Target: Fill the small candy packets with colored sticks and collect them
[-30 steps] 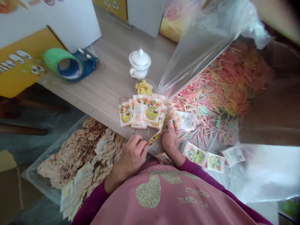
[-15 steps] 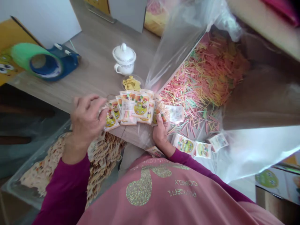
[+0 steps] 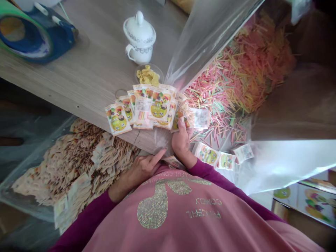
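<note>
Our left hand [image 3: 143, 170] points its index finger out, the other fingers curled and holding nothing we can see; our right hand [image 3: 181, 144] seems to pinch a packet [image 3: 183, 115] under its thumb; more packets [image 3: 148, 108] lie fanned just beyond those fingertips; plenty of coloured sticks [image 3: 236, 84] lie heaped past the right fingers; sachets [image 3: 76, 157] lie piled below the left.

a packing workshop: heaped coloured sticks [image 3: 236, 94], printed sachets [image 3: 76, 164].

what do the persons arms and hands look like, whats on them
The left hand and right hand are bare, with no gloves. Long magenta sleeves reach the wrists, below a pink sweatshirt with a glittery music-note design and lettering.
</note>
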Available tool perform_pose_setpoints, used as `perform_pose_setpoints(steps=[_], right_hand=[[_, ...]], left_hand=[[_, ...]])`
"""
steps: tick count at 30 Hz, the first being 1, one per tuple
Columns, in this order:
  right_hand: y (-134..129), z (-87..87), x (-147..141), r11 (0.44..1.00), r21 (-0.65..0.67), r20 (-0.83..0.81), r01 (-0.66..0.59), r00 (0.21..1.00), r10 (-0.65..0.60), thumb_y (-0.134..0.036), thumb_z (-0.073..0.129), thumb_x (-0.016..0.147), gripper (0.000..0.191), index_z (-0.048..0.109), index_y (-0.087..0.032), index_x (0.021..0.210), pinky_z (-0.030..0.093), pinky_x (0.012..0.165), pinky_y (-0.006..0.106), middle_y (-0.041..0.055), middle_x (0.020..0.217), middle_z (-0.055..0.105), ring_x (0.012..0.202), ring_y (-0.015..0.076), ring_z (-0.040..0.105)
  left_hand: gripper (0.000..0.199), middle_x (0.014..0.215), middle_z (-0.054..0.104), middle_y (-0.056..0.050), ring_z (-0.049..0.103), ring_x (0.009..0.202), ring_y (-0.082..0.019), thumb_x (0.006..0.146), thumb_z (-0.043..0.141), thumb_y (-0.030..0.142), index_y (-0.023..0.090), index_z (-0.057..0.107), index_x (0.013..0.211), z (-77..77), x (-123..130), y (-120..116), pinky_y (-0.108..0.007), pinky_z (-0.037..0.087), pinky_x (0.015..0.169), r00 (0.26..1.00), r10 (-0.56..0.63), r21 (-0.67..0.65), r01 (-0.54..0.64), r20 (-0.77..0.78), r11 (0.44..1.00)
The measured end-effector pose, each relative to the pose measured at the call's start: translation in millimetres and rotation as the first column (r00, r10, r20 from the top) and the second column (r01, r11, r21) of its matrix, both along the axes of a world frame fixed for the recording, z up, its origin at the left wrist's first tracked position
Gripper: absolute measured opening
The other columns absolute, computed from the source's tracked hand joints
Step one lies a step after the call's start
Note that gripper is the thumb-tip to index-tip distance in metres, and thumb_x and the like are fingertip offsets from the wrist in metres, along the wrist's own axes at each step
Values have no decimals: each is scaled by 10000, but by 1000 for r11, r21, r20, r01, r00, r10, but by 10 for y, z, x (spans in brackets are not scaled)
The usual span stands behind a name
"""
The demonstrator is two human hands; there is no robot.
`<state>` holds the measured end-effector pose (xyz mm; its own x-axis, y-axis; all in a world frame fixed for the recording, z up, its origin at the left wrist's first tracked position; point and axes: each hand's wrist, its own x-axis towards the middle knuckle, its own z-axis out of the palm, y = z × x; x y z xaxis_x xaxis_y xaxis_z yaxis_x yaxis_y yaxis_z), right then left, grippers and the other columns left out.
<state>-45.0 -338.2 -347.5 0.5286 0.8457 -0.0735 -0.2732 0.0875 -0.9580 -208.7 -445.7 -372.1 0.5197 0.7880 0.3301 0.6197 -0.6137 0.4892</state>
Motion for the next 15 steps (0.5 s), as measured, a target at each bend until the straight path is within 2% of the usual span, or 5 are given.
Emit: perform_pose_setpoints(steps=[3,5,9,15], right_hand=[[15,-17,10,1000,10,-3,3,1000,-3,-538,708,874,515,674,-252,1302,473,1185,526,55,1367,685,1341,262,617],[23,-21,14,1000,22,5,1,1000,-1,-533,705,877,511,670,-253,1303,464,1190,529,51,1354,690,1333,258,622],[35,-22,10,999,39,28,-19,999,18,-523,669,904,475,668,-266,1304,477,1175,510,38,1337,696,1302,244,642],[56,-43,18,998,44,45,-44,998,42,-550,668,894,500,675,-239,1285,521,1126,476,57,1291,716,1253,241,663]], left_hand=[[491,719,697,-11,648,539,-142,1065,506,387,284,510,1546,70,88,-39,-248,529,573,994,-13,-6,12,-113,1000],[475,735,687,-16,653,562,-147,1071,479,387,278,527,1531,123,153,-60,-252,527,589,990,-45,-14,44,-133,999],[381,853,741,-56,707,667,-157,1088,427,354,208,641,1368,162,280,-43,-241,526,613,990,-120,-8,119,-73,993],[358,776,722,-37,693,655,-141,1095,401,348,173,713,1087,118,311,24,-233,500,587,985,-163,65,160,48,985]])
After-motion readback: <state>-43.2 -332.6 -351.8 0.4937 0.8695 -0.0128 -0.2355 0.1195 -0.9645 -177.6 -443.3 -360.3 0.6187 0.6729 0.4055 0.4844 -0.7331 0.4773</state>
